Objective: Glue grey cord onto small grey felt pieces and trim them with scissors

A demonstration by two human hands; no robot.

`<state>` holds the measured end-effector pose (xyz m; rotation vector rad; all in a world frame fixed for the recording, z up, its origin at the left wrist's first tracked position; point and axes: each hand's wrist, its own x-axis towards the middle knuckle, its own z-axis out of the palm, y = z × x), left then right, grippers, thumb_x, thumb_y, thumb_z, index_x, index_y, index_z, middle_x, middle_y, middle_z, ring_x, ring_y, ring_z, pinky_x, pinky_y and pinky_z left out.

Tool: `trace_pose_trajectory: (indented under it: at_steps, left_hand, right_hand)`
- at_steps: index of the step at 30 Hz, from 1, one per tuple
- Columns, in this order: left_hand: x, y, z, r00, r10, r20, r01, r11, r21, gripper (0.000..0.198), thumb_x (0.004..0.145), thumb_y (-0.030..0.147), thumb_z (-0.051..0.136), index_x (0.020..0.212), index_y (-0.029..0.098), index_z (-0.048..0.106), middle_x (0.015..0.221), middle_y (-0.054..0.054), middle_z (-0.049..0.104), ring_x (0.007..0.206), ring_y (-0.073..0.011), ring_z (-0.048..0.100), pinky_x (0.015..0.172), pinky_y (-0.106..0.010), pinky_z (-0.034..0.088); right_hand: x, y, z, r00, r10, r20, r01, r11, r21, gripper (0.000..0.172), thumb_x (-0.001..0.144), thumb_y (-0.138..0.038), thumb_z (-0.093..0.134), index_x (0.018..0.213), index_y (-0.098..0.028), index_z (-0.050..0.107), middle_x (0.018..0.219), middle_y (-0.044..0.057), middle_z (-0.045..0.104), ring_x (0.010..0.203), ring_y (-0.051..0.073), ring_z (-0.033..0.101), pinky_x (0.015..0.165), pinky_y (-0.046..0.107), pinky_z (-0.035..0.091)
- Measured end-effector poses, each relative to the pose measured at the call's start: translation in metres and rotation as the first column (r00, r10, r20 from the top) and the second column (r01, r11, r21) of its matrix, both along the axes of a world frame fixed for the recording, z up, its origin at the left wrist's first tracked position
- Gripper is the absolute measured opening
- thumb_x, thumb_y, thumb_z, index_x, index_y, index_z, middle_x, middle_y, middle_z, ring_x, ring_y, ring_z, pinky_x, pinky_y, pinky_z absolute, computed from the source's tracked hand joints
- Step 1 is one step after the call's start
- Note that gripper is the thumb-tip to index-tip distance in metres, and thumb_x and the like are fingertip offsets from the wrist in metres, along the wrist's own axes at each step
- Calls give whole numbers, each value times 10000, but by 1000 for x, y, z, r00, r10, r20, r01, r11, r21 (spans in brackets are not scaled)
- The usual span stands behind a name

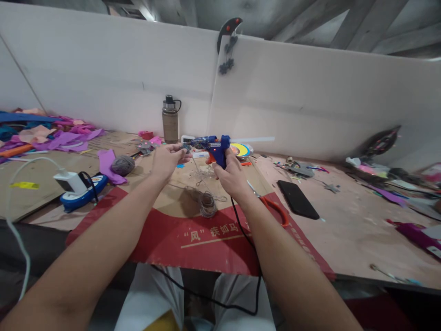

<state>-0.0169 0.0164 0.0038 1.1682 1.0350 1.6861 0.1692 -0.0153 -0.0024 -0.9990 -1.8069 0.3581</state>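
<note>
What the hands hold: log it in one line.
left hand: small grey piece; right hand: blue glue gun; nozzle: near that piece; nearby: grey yarn coil, scissors

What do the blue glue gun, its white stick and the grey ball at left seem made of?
Blue glue gun: probably hard plastic, as it looks smooth and moulded.
White stick: perhaps hot-melt glue, pale, translucent and smooth.
Grey ball: likely yarn, matt, with wound strands; wool or synthetic, I cannot tell.

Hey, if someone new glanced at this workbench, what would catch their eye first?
Probably the blue glue gun at center, in the right hand, its pale stick jutting rightward. Next, perhaps, the red-printed cardboard in the foreground, and the bottle standing before the white panel.
</note>
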Motion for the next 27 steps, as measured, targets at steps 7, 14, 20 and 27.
trace_pose_trajectory:
  at_steps: [7, 14, 20, 27]
  left_hand:
    - [2, -3, 2, 999, 24, -22, -24, 1000, 6, 38, 741, 86, 666, 776, 96, 655, 673, -57, 695, 630, -156, 701, 659, -285, 593]
    - [3, -3, 4, 996, 47, -74, -47, 999, 8, 40, 721, 81, 679, 757, 98, 671, 659, -54, 697, 612, -150, 694, 671, -289, 597]
    - [4, -6, 5, 989, 66, -133, -65, 998, 8, 48, 713, 89, 690, 758, 99, 677, 650, -55, 698, 598, -150, 688, 661, -291, 596]
    - [3, -6, 4, 983, 76, -165, -72, 997, 31, 74, 700, 131, 712, 764, 107, 682, 669, -57, 702, 620, -155, 694, 708, -311, 597]
  right_hand:
    - [-1, -1, 1, 998, -52, 28, 52, 999, 0, 377, 790, -219, 474, 1164, -216, 521, 993, 98, 673, 890, 248, 611, 857, 418, 463]
    - [0, 0, 0, 997, -65, 37, 66, 997, -33, 417, 776, -216, 470, 1188, -187, 531, 967, 109, 662, 848, 242, 600, 821, 403, 460]
    - [-1, 1, -1, 998, -58, 37, 59, 998, -20, 460, 763, -204, 457, 1217, -180, 527, 982, 102, 653, 881, 248, 597, 841, 402, 454]
    - [0, 0, -1, 996, -91, 22, 92, 995, -34, 406, 776, -196, 451, 1174, -184, 533, 938, 92, 653, 828, 230, 588, 811, 382, 455]
